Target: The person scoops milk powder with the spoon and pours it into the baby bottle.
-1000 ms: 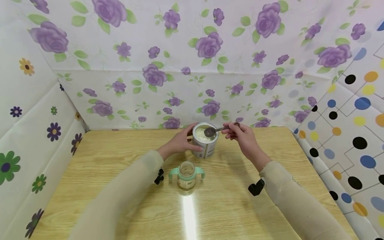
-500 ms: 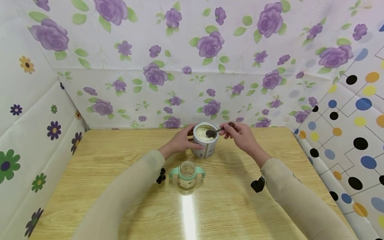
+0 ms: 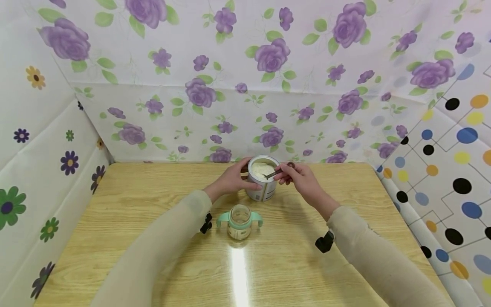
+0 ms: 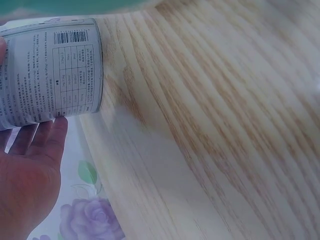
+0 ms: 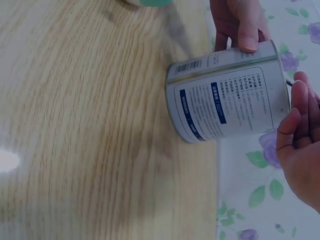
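An open metal can [image 3: 261, 190] of pale powder stands near the back edge of the table, its printed label turned to both wrist views. My left hand [image 3: 232, 178] grips the can's left side, thumb in front and fingers behind. From the right, my right hand [image 3: 301, 179] pinches the handle of a dark spoon [image 3: 273, 173], whose bowl dips into the powder [image 3: 261, 169] and is mostly hidden. In the right wrist view the right hand [image 5: 305, 135] is at the can's rim. A clear baby bottle [image 3: 239, 228] with mint-green handles stands uncapped in front of the can.
The wooden table [image 3: 126, 204] ends at a flower-printed back cloth [image 3: 161, 123] close behind the can. Patterned cloths hang at the left and right sides. A bright light reflection lies on the tabletop in front of the bottle.
My right hand has moved left and slightly down, and the spoon's bowl has gone from above the powder into it. My left hand keeps its grip on the can.
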`<control>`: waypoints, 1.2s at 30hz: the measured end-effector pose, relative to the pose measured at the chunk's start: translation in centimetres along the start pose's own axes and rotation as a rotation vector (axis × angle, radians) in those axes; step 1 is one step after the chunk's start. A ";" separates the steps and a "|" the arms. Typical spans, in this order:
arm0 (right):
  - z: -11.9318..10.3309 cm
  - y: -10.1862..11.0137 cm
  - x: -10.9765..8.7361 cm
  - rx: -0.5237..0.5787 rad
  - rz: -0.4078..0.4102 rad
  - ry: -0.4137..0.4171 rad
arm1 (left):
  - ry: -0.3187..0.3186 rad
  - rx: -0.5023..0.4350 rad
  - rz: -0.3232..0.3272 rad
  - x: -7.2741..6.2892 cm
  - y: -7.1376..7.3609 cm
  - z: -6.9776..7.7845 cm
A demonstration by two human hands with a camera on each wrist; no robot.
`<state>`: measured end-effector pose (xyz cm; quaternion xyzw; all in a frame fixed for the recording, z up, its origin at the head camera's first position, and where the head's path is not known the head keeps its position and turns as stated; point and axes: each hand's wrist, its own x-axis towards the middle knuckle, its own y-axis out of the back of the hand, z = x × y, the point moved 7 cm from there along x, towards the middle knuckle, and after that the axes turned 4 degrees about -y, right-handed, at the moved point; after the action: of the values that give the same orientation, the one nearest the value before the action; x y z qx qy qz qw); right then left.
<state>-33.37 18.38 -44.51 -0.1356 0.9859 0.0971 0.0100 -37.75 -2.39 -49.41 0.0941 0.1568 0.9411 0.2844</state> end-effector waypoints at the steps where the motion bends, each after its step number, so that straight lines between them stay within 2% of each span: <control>1: 0.2 -0.1 0.0 0.028 -0.001 -0.012 | 0.000 -0.002 -0.001 0.0 0.0 0.0; 9: 2.0 0.1 0.0 0.201 0.008 -0.102 | 0.006 -0.006 -0.010 -0.2 0.0 0.4; 16: 3.0 0.9 -0.2 0.353 0.046 -0.135 | 0.007 -0.006 -0.012 -0.2 0.0 0.3; 22: 3.5 1.1 -0.6 0.500 0.043 -0.171 | -0.001 -0.001 -0.013 -0.2 0.0 0.2; 32: 2.8 1.6 -0.6 0.581 0.080 -0.141 | 0.000 -0.002 -0.017 -0.2 0.0 0.2; 36: 3.3 1.7 -0.5 0.604 0.089 -0.169 | 0.008 -0.006 -0.016 -0.2 0.0 0.2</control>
<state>-33.39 20.79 -47.43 -0.0745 0.9708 -0.1890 0.1273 -37.55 -2.44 -49.29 0.0881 0.1557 0.9397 0.2915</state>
